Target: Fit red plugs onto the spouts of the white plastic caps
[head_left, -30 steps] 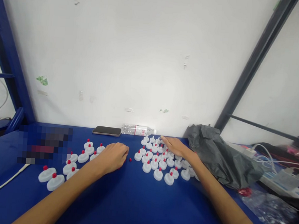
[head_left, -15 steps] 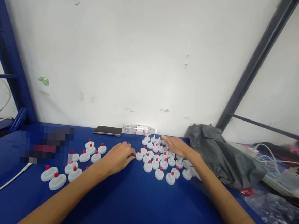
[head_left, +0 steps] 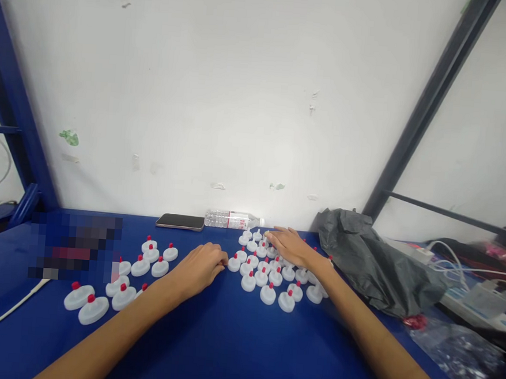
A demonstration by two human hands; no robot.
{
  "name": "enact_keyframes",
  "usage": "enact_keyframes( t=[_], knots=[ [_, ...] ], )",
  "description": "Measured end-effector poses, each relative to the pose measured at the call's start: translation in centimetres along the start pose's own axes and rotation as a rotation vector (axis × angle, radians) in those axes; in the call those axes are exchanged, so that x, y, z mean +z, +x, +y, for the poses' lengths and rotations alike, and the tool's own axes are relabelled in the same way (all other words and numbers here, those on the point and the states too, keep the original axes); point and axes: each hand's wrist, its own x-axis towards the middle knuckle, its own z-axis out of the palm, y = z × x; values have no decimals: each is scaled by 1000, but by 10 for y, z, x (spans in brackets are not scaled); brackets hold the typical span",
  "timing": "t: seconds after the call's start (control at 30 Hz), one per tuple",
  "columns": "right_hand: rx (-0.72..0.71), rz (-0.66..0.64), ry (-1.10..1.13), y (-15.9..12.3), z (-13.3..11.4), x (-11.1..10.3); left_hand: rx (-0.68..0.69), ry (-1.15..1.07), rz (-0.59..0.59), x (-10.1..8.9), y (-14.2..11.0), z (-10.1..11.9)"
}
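Observation:
Many round white plastic caps with nozzles, several with red tips, stand on the blue table in two groups. My left hand (head_left: 202, 268) rests just left of the right-hand group, near a red-tipped cap (head_left: 234, 264). Its fingers are curled together, and whatever they hold, if anything, is hidden. Over the back of that group my right hand (head_left: 292, 247) reaches with its fingers stretched out, the tips by a white cap (head_left: 262, 250). The palm and wrist cover some caps. Further caps, such as a red-tipped one (head_left: 93, 311), stand beyond my left forearm.
A phone (head_left: 180, 222) and a plastic bottle (head_left: 233, 220) lie along the wall. On the right are a dark grey plastic bag (head_left: 369, 267), a power strip with cables, and clear plastic wrapping (head_left: 458, 348). A white cable (head_left: 8, 314) runs at left; a blurred patch hides something beside it.
My right hand has shifted slightly left over the back caps. My left hand stays almost in place. The whole view has moved a little.

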Motion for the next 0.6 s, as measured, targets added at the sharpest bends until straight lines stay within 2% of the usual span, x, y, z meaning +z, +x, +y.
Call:
enact_keyframes(
  t=[0.1,0.27,0.47,0.6],
  knots=[
    [-30,103,-12,-1,-2,-9,16,-49,27,0,1,-3],
    [-116,388,9,-10,-21,-18,6,-161,151,-3,2,-4],
    [-318,357,37,-19,-67,-6,-59,-382,374,-15,5,4],
    [-398,322,18,-21,-85,2,-99,-768,444,-22,5,12]
  ],
)
